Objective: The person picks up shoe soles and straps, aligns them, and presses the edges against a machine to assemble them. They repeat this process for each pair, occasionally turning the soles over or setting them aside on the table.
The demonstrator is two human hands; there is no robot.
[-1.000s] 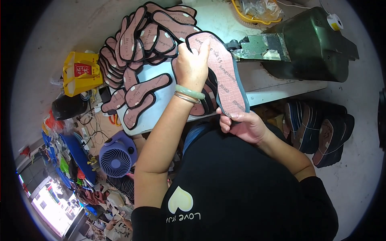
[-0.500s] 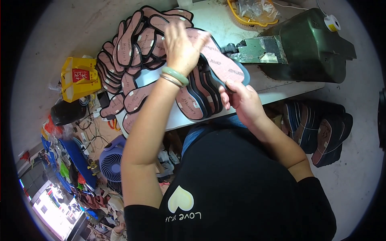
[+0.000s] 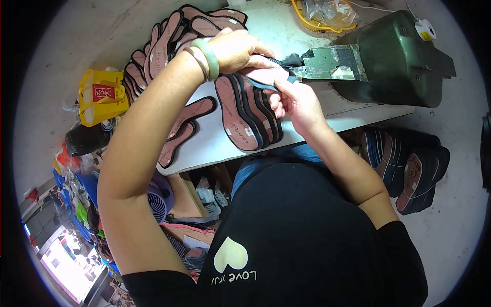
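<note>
Both hands hold one pink shoe insole with a black edge against the metal jaw of a dark green machine. My left hand, with a green bangle at the wrist, presses on the insole from above. My right hand grips it from below, fingers curled round its edge. Most of the held insole is hidden by the hands. Just in front of them lies a fanned stack of similar insoles on the white table.
More insoles are piled at the table's far left. A yellow tray of clear bags sits at the back. Stacked soles lie on the floor to the right; a yellow bag and a blue fan are at left.
The insole that both hands held over the table's front has been carried to the right and up to the machine's jaw. My left hand lifted off the stack and came down on it.
</note>
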